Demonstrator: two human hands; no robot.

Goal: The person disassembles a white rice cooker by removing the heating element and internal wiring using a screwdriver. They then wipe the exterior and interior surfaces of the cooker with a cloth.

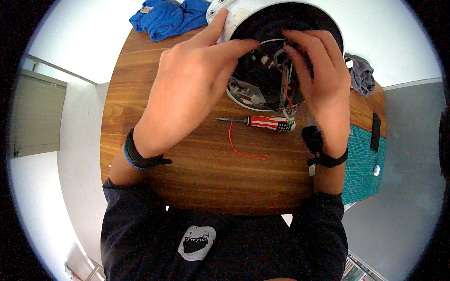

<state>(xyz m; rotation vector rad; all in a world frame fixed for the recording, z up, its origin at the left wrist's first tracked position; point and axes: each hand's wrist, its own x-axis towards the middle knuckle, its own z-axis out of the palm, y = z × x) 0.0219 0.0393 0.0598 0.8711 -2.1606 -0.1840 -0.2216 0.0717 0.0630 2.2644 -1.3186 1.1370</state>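
A round white appliance housing (340, 28) lies with its black hollow side facing up, red wires and metal parts inside it. My left hand (192, 75) straddles its left wall, index finger on the white outside and thumb reaching over the inside; its other fingers are hidden. Over the right part of the hollow, my right hand (323, 70) is curled with thumb and fingertips close together near a wire loop. Whatever lies between those tips is too dark and small to name. A red-and-white-handled screwdriver (269, 122) rests just below the housing, beside a loose red wire (239, 152).
A blue cloth (171, 18) lies at the back left of the wooden table (211, 182). Grey cloth (361, 75) sits to the right of the housing. A green cutting mat (363, 164) with a black oblong object (376, 132) covers the right edge.
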